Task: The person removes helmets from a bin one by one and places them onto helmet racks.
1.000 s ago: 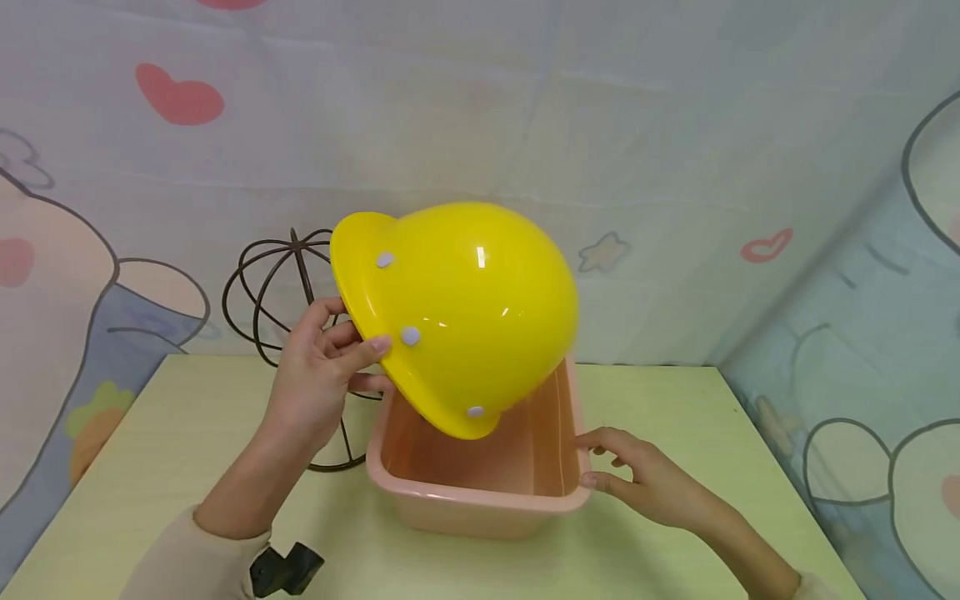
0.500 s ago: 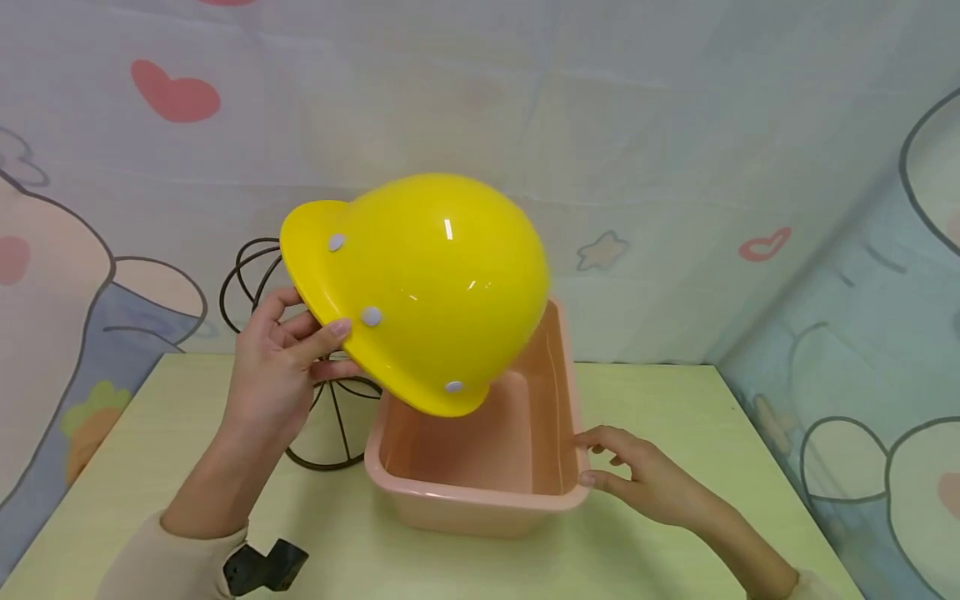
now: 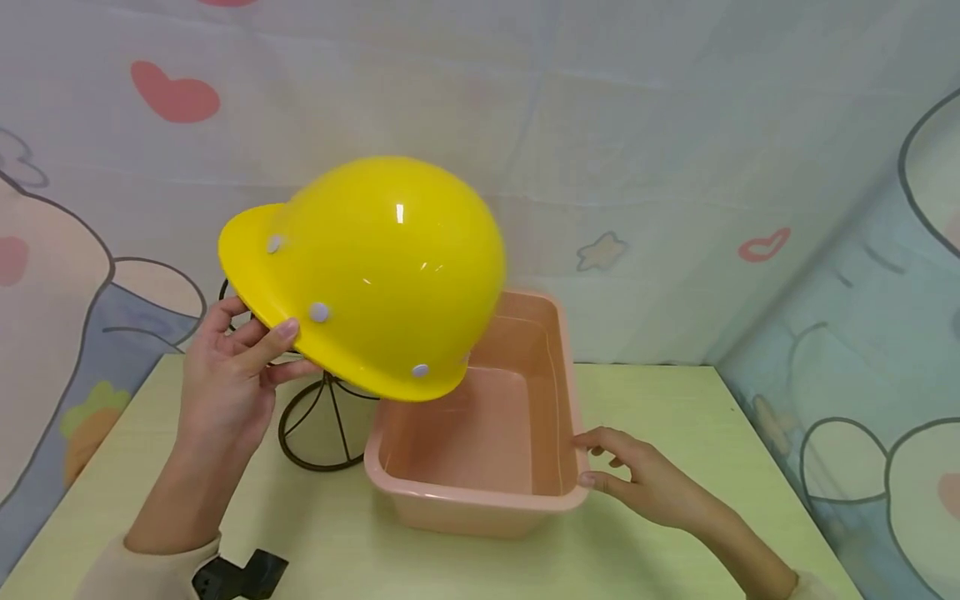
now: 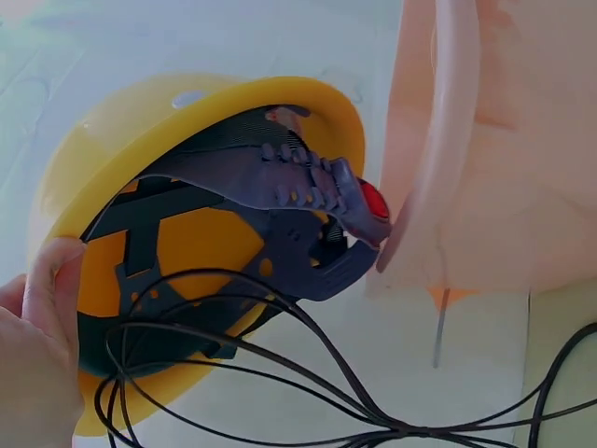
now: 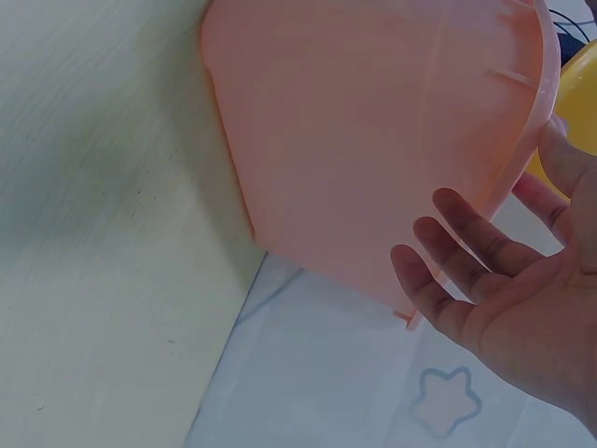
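My left hand (image 3: pixel 228 392) pinches the brim of a yellow hard hat (image 3: pixel 390 267), thumb on its outer face and fingers beneath. The hat is held in the air, dome up and slightly tilted, with its brim toward the left. In the left wrist view its dark inner harness (image 4: pixel 270 205) and a red adjusting knob (image 4: pixel 373 199) show. Below the hat's right side stands a pink plastic basin (image 3: pixel 480 500). The thumb and index finger of my right hand (image 3: pixel 645 479) rest on the basin's right rim; the other fingers are loosely extended.
Behind the hat, a dark wire stand (image 3: pixel 322 468) with a ring base stands left of the basin, its upper part mostly hidden. All stand on a pale table (image 3: pixel 660 400). A printed cloth (image 3: pixel 637 125) hangs behind and at the sides.
My left hand has carried the hard hat leftward and slightly up from over the basin, turning it a little more upright and covering most of the wire stand. My right hand stays at the rim.
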The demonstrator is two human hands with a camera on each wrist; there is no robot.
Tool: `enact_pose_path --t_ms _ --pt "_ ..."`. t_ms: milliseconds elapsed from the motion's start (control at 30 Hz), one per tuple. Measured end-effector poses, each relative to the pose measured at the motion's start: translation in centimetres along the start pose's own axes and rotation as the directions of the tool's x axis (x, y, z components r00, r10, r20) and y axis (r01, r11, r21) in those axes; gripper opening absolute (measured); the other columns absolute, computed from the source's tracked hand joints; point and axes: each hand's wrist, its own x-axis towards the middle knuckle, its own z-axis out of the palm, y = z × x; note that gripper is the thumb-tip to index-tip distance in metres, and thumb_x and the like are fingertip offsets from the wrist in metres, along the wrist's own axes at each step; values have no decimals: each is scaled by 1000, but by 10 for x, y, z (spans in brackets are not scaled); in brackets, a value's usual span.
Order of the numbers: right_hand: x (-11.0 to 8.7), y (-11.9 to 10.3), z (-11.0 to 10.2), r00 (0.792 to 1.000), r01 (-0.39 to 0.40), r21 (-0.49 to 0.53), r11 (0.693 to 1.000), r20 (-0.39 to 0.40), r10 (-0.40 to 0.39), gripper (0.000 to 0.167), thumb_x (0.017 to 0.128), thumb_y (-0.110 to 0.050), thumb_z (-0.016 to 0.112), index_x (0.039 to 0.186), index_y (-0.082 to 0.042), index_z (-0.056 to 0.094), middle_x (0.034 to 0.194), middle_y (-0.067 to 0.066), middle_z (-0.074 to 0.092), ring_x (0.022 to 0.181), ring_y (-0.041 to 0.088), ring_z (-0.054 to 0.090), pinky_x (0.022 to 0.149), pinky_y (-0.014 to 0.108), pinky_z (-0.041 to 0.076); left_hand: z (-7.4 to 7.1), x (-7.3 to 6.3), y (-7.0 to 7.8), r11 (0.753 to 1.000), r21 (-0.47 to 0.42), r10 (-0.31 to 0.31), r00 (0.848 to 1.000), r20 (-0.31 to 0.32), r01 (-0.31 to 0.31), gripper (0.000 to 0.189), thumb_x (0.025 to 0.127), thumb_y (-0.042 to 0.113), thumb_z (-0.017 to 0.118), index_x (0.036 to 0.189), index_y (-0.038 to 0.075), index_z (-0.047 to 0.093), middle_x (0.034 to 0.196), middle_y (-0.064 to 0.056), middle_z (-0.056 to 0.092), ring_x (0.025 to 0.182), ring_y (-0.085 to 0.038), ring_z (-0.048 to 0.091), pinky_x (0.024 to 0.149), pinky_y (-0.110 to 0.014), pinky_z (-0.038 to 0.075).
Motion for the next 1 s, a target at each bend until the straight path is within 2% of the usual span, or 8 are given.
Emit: enact_pose_path --t_ms 133,400,633,1000 --pt "0 0 0 1000 -4 0 1000 -2 4 40 90 -33 58 122 -12 52 120 -2 55 101 15 51 81 38 49 -5 -1 2 998 -63 16 1000 -16 -17 39 81 -12 60 112 -1 38 102 -15 65 87 -26 66 59 -37 54" --pt "0 0 0 1000 0 -6 1000 -2 0 39 90 -33 57 122 -13 52 121 -3 55 101 16 51 81 35 48 -14 -1 5 987 -149 55 997 -45 -61 36 82 -16 55 112 -3 39 101 -18 64 85 -28 66 56 -36 54" --pt "0 0 0 1000 8 2 1000 1 -8 39 90 -33 57 123 -13 52 121 -3 55 105 14 51 80 37 48 -24 0 10 958 -276 67 996 -65 -83 37 83 -18 51 115 -3 40 104 -21 62 88 -32 65 57 -39 54" --pt "1 -1 0 1000 1 2 1000 3 -1 39 90 -32 58 122 -10 52 120 -1 55 102 16 52 79 33 48 -37 0 10 934 -339 81 990 -116 -116 38 83 -21 48 115 -3 41 105 -23 61 85 -34 65 59 -42 54"
